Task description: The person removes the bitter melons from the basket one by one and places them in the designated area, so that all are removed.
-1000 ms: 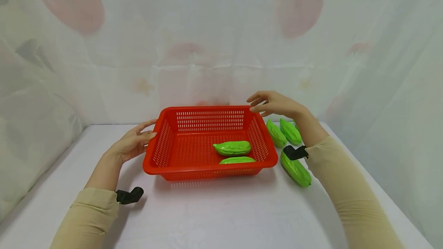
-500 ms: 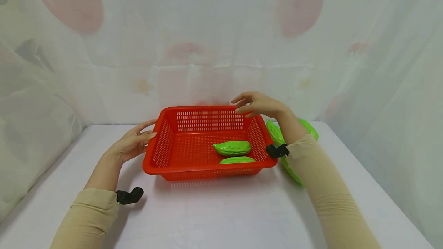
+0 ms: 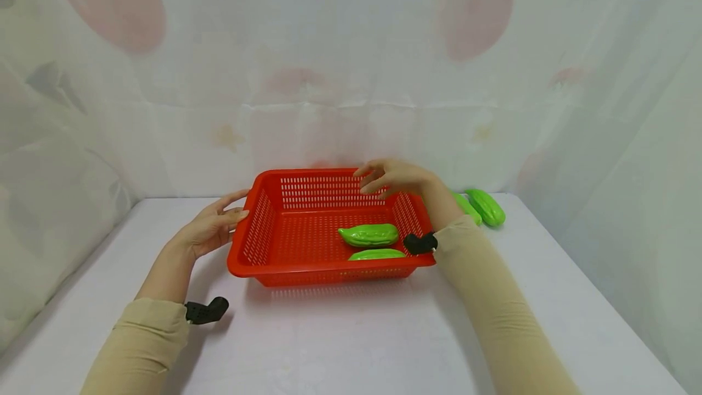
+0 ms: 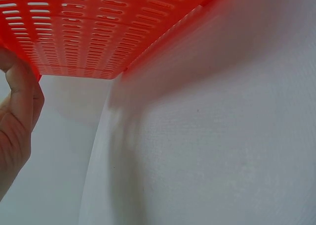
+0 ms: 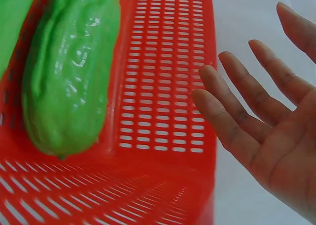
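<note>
Two beige sleeves [image 3: 131,346]: nearest, above the white tabletop [image 3: 340,346].
Left hand [image 3: 205,230]: grips the left rim of a red rectangular slotted plastic basket [image 3: 307,270].
Basket: on the tabletop, two glossy green ridged gourds [image 3: 368,235] inside, toward the right.
Right hand [image 3: 397,175]: fingers loosely spread, holding nothing, near the basket's far right corner.
More gourds [image 3: 485,208]: farther right, on the tabletop.

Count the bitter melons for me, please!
4: two bitter melons inside the red basket, two more on the table right of it. The right arm may hide others.
</note>
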Available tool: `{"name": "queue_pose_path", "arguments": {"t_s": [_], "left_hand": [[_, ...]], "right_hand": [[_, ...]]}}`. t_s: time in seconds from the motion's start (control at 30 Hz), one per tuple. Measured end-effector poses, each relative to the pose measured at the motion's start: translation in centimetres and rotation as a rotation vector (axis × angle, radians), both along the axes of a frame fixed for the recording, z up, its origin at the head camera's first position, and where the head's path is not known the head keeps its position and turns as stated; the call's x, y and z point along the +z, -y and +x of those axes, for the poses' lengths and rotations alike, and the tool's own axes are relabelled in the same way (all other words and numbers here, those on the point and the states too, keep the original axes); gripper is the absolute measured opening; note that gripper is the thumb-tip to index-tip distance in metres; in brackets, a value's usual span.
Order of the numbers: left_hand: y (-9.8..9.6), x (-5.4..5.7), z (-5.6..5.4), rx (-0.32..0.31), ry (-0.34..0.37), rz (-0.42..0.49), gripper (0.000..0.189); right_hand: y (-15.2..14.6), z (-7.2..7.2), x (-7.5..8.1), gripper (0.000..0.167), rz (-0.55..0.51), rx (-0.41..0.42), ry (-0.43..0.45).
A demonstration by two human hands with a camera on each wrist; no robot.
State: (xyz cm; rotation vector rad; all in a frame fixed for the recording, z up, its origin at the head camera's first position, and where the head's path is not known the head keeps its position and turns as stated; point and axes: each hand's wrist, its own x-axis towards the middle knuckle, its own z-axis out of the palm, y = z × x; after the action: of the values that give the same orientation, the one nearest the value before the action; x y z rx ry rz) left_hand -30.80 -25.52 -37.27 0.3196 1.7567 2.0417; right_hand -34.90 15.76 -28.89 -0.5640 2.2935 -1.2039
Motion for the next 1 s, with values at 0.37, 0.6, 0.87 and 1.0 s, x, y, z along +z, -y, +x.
{"name": "queue_pose_path", "arguments": {"t_s": [0.37,0.6,0.87,1.0], "left_hand": [[-0.1,0.1,0.1,-0.004,0.004,-0.002,0.068],[-0.1,0.2,0.1,-0.002,0.001,0.0,0.07],[0.0,0.1,0.2,0.003,0.007,0.002,0.071],[0.0,0.1,0.2,0.003,0.007,0.004,0.07]], "right_hand": [[0.2,-0.2,-1.9,0.05,0.008,0.022,0.081],[0.3,-0.4,-2.9,0.051,0.042,0.075,0.118],[0.1,-0.6,-4.2,0.061,0.195,0.126,0.177],[0.1,-0.4,-4.4,0.063,0.213,0.121,0.204]]}}
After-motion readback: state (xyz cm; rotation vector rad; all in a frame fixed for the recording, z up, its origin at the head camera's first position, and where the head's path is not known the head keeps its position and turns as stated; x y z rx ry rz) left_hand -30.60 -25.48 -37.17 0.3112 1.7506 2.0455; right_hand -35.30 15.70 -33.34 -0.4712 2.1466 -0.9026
